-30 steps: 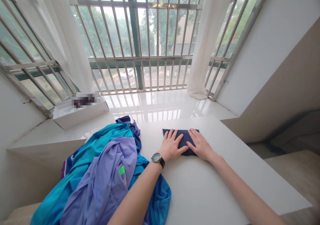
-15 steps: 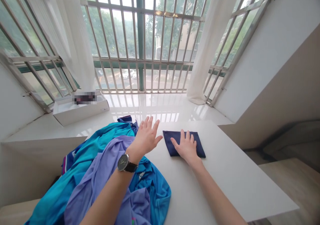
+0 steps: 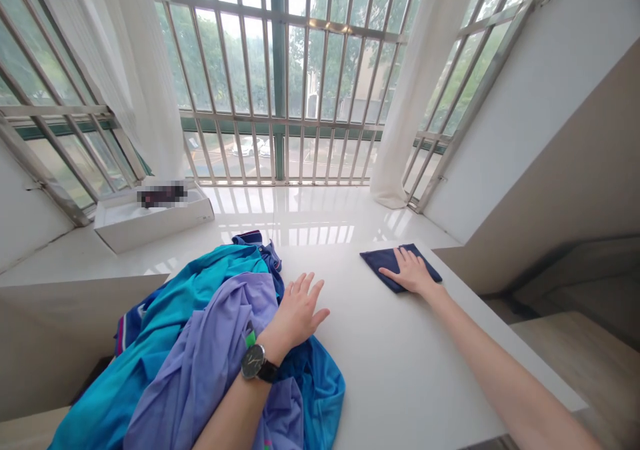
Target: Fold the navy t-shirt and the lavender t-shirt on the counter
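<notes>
My right hand (image 3: 413, 272) lies flat with fingers stretched on a small folded navy cloth (image 3: 383, 260) at the far right corner of the white table (image 3: 400, 363). My left hand (image 3: 297, 311), with a black watch on the wrist, hovers open with fingers spread at the right edge of a heap of clothes (image 3: 200, 350). The heap holds a teal garment, a lilac garment and a blue one, bunched together on the table's left side.
A white open box (image 3: 150, 220) sits on the glossy window sill (image 3: 310, 213) at the back left. Barred windows and white curtains (image 3: 405, 103) stand behind. A beige wall and wooden floor (image 3: 575, 343) lie to the right of the table.
My right hand has slid the folded navy cloth from the table's middle to its far right corner. My left hand has left the cloth and drawn back to the clothes heap.
</notes>
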Tool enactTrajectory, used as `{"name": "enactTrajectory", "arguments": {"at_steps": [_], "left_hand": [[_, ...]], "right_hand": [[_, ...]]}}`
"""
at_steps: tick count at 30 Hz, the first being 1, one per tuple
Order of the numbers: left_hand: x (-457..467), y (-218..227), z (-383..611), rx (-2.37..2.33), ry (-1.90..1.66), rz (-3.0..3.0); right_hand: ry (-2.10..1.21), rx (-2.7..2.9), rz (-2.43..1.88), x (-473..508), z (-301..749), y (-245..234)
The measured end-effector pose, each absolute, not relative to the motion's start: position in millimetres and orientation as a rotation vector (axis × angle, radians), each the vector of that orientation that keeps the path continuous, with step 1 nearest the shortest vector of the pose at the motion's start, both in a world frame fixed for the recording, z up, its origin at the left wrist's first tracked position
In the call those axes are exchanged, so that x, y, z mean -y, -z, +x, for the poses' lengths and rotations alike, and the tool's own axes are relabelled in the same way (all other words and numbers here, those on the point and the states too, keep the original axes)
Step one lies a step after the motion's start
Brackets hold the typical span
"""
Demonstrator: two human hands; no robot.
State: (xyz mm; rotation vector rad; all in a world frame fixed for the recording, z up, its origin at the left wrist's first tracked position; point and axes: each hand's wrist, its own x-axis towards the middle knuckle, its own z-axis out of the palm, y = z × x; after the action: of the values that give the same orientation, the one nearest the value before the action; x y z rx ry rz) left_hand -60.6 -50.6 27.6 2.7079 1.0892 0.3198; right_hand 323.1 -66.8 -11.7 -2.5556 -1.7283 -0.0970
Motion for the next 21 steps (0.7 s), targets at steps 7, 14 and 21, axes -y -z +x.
{"name": "enactTrajectory", "arguments": {"at_steps": [7, 14, 21], "left_hand": [[58, -36, -60, -1.106, -0.243, 2.696], [57, -26, -58, -1.093, -0.267, 2.684], [77, -83, -85, -1.019, -0.594, 2.661]], "right_hand": [[0.031, 1.247, -2.716, 62, 345, 19], [0.014, 1.212, -2.704, 42, 375, 19], [0.002, 1.247, -2.638, 43, 378, 9]]}}
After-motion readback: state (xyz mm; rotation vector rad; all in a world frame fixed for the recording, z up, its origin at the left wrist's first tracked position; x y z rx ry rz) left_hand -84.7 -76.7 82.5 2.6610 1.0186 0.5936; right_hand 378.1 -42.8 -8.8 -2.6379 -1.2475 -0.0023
